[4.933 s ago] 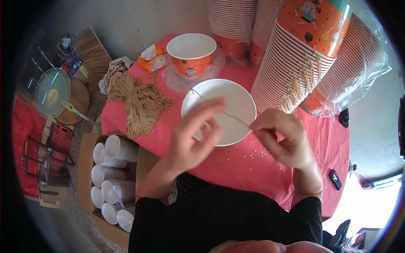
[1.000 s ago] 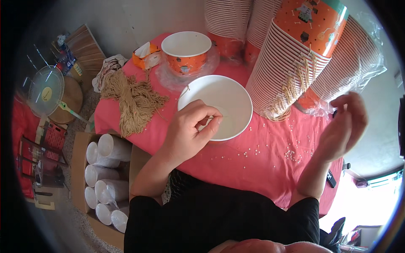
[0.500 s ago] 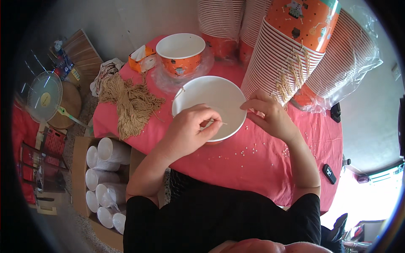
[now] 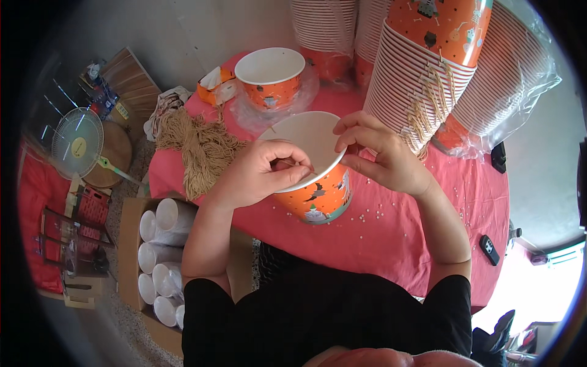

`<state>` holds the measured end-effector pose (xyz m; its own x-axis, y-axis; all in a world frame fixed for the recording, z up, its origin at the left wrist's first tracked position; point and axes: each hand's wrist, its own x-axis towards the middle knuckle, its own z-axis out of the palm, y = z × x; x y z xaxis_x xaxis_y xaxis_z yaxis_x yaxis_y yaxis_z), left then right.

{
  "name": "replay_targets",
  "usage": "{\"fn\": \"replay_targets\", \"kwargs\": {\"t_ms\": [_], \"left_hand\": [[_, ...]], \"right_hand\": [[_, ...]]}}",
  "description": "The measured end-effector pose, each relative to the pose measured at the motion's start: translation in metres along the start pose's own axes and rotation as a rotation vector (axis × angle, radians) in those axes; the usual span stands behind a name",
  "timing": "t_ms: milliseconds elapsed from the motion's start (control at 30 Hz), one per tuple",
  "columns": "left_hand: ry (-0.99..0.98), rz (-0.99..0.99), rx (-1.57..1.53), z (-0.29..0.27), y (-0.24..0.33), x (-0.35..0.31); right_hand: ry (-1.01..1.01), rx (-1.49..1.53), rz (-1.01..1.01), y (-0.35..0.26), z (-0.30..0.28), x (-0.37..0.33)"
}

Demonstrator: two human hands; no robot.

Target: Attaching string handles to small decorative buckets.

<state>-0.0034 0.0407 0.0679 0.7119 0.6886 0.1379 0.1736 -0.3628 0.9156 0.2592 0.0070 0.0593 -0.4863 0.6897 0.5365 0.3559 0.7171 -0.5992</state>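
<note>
An orange paper bucket (image 4: pixel 318 194) with a white inside and cartoon figures stands tilted in front of me, its near outer wall showing. At its near left rim, my left hand (image 4: pixel 266 172) is closed in a pinch on the end of a thin tan cord (image 4: pixel 314 174), mostly hidden by the fingers. A short bit of cord shows at the far left rim. On the right, my right hand (image 4: pixel 382 153) grips the rim between thumb and fingers. A hank of tan cords (image 4: pixel 205 147) lies left of the bucket.
A tall stack of orange buckets (image 4: pixel 409 85), with cord loops hanging from it, rises at the right. Behind stands another bucket (image 4: pixel 269 70) on clear plastic, beside a tissue pack (image 4: pixel 217 85). Small paper dots lie on the pink cloth (image 4: pixel 391 244). A carton (image 4: pixel 131 263) of white cups sits lower left.
The bucket has tipped so that its near outer wall now shows. My left hand has moved onto the near rim with the cord, and my right hand has shifted up along the right rim.
</note>
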Motion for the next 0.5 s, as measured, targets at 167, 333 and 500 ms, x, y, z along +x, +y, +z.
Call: {"fn": "replay_targets", "kwargs": {"t_ms": [167,333,500], "left_hand": [[-0.056,0.06,0.004,0.007,0.004,0.001],[-0.022,0.119,0.063,0.019,0.008,-0.008],[-0.016,0.254,0.264,0.03,0.009,-0.013]], "right_hand": [[-0.018,-0.073,-0.061,-0.006,0.005,-0.009],[0.01,-0.338,-0.166,-0.018,0.007,-0.027],[0.046,-0.515,-0.341,-0.025,0.007,-0.036]]}}
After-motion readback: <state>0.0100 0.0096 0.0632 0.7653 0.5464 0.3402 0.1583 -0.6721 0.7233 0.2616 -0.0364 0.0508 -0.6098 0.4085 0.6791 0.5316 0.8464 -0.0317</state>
